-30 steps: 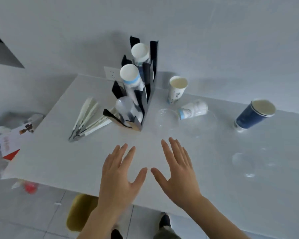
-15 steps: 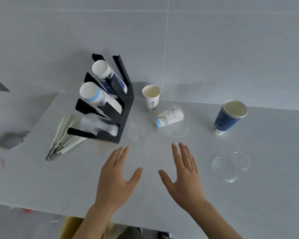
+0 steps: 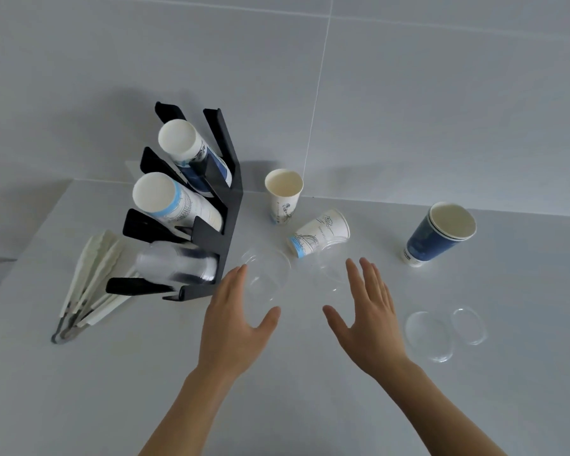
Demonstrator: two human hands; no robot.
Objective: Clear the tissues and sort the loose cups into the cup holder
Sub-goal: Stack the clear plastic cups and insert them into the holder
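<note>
The holder is being taken as the landmark: a black rack standing on the white table, close to the wall at the table's back edge. Three tiers are being filled: blue cups on top, white cups in the middle, clear cups at the bottom (all lying on their sides, bases toward the camera). Tongs are being kept just left of the holder, near the table's left edge.

Right of the holder, a white cup is standing upright, and a second white cup is lying tipped over just beyond it. A clear cup is lying in front of the holder's right corner, beside the left hand. Further right, a blue stack is standing upright, well apart from the holder, and two clear lids are lying nearer the camera.

Both hands are being held spread and empty over the table, the right hand level with the left, with bare tabletop lying between them and toward the near edge. No tissues can be made out.
</note>
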